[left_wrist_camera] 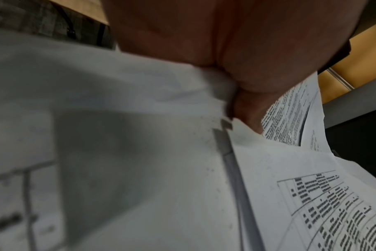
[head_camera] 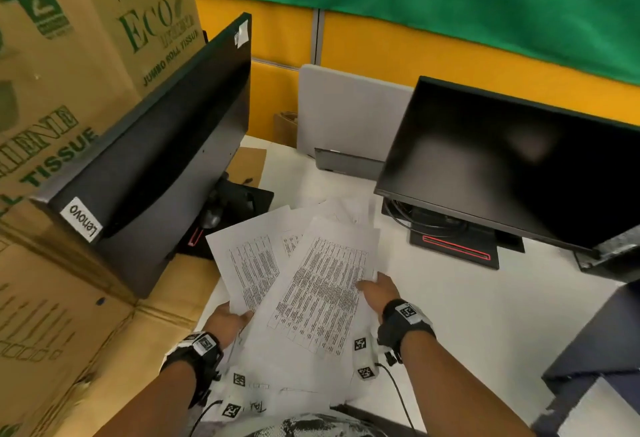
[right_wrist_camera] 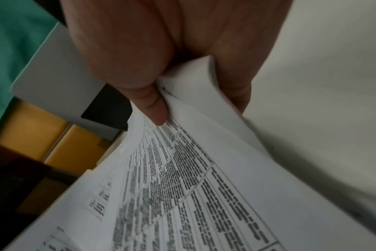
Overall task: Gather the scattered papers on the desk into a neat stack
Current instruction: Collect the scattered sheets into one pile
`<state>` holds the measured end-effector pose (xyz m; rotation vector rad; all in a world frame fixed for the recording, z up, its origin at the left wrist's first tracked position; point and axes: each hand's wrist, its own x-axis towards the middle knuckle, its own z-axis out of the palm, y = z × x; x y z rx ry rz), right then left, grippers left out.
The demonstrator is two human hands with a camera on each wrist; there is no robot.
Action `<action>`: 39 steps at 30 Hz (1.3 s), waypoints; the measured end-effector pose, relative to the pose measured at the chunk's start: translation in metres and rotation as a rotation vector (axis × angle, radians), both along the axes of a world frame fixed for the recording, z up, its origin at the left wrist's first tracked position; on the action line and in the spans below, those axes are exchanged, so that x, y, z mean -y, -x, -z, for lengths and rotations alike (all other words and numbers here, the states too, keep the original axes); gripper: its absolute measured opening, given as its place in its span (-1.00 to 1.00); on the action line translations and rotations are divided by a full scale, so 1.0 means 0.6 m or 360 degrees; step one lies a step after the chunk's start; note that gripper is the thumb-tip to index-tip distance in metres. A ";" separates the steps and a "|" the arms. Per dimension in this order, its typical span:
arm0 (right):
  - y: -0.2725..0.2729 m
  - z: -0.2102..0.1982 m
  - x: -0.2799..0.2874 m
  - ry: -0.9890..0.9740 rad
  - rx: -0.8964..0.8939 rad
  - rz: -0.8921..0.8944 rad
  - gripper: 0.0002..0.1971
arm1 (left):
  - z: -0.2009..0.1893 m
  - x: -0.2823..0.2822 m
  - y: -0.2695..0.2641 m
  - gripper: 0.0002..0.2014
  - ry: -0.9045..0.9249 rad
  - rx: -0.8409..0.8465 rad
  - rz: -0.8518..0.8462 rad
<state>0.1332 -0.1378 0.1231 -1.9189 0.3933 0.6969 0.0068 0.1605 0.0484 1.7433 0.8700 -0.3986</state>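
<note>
Several white papers (head_camera: 311, 284) printed with tables are fanned out, lifted a little over the white desk (head_camera: 485, 315) between both hands. My left hand (head_camera: 228, 320) grips the near left edge of the papers (left_wrist_camera: 290, 178), thumb on top. My right hand (head_camera: 377, 289) pinches their right edge. In the right wrist view the thumb (right_wrist_camera: 155, 108) presses on the printed top sheet (right_wrist_camera: 204, 186) and fingers curl under it. More sheets (head_camera: 304, 391) lie below, near my body, some with square black-and-white markers.
A black Lenovo monitor (head_camera: 156, 173) leans at the left against cardboard boxes (head_camera: 62, 90). A second black monitor (head_camera: 512, 166) stands at the right on its stand (head_camera: 457, 246). A grey panel (head_camera: 346, 111) and yellow partition (head_camera: 450, 52) close the back.
</note>
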 end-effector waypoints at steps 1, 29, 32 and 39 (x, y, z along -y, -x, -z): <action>0.001 0.000 0.002 -0.0029 -0.0017 0.0029 -0.72 | 0.003 -0.002 0.000 -0.51 -0.0001 -0.0012 0.0005; 0.006 -0.194 0.107 0.0450 0.0791 -0.0492 -0.75 | -0.053 0.028 -0.034 -0.57 0.0002 0.0143 0.0022; 0.008 -0.280 0.092 0.0214 0.0913 -0.0604 -0.78 | -0.055 0.028 -0.036 -0.59 -0.0030 0.0118 0.0040; 0.003 -0.327 0.054 -0.0856 0.0752 -0.0059 -0.44 | -0.106 0.047 -0.028 -0.26 -0.0115 0.0043 0.0121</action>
